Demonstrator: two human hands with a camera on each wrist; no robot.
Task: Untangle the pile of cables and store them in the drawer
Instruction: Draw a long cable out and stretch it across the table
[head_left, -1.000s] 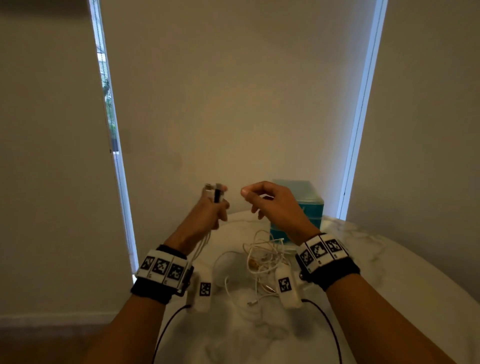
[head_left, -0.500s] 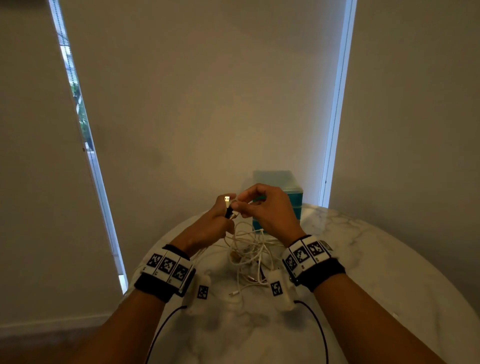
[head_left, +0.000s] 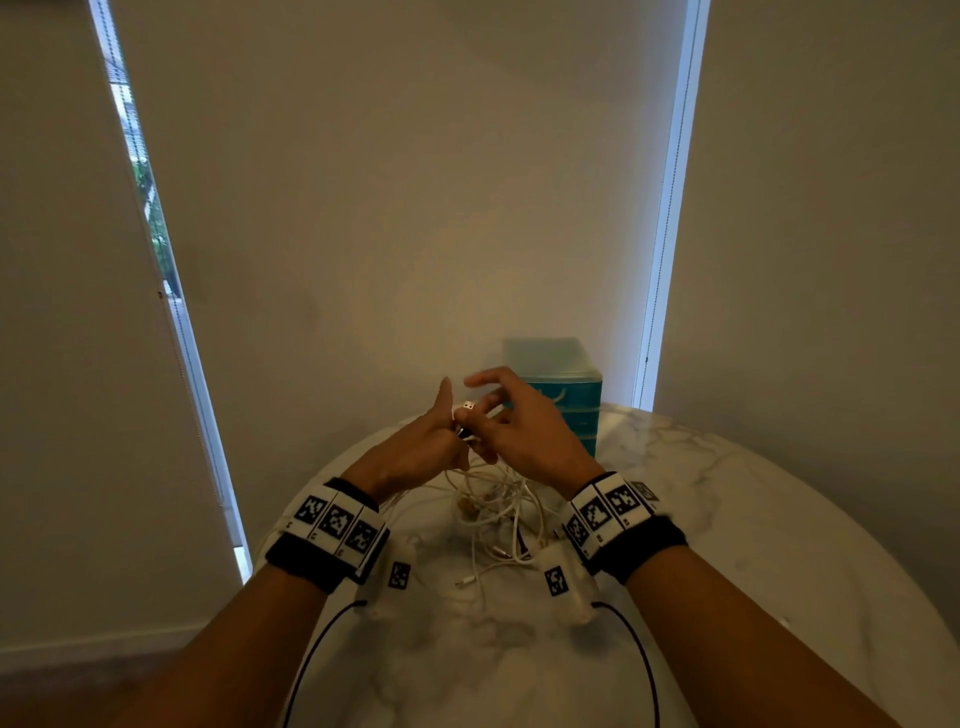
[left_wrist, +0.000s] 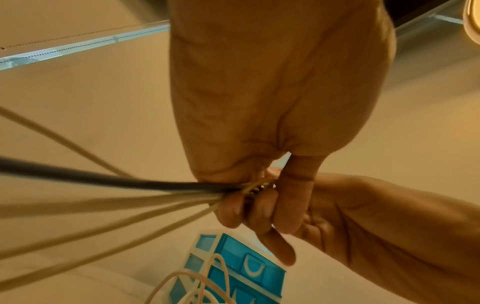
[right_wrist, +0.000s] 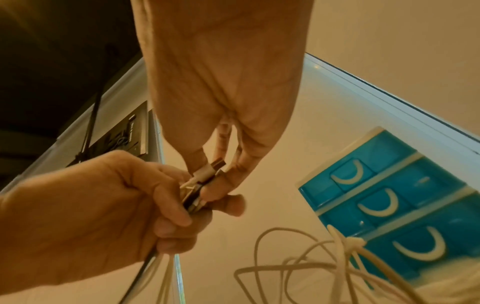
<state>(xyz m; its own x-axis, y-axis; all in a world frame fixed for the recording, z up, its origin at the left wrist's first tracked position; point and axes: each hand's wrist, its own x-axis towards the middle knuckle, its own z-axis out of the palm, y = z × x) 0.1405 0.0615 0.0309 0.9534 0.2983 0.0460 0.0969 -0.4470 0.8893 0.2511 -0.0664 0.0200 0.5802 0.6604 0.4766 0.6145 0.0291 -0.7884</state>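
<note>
1. The cables (head_left: 493, 512) lie in a loose white tangle on the marble surface (head_left: 753, 519), between the wrists; several strands and one dark cord rise to the left hand (head_left: 415, 452).
2. Left fingers (right_wrist: 168, 209) are curled tight around the gathered cable ends.
3. The right hand (head_left: 524, 436) pinches a white plug (right_wrist: 207, 171) between thumb and fingertips, its other fingers spread loosely.
4. The blue drawers (head_left: 566, 395) stand just behind the hands, all closed; their contents are hidden.
</note>
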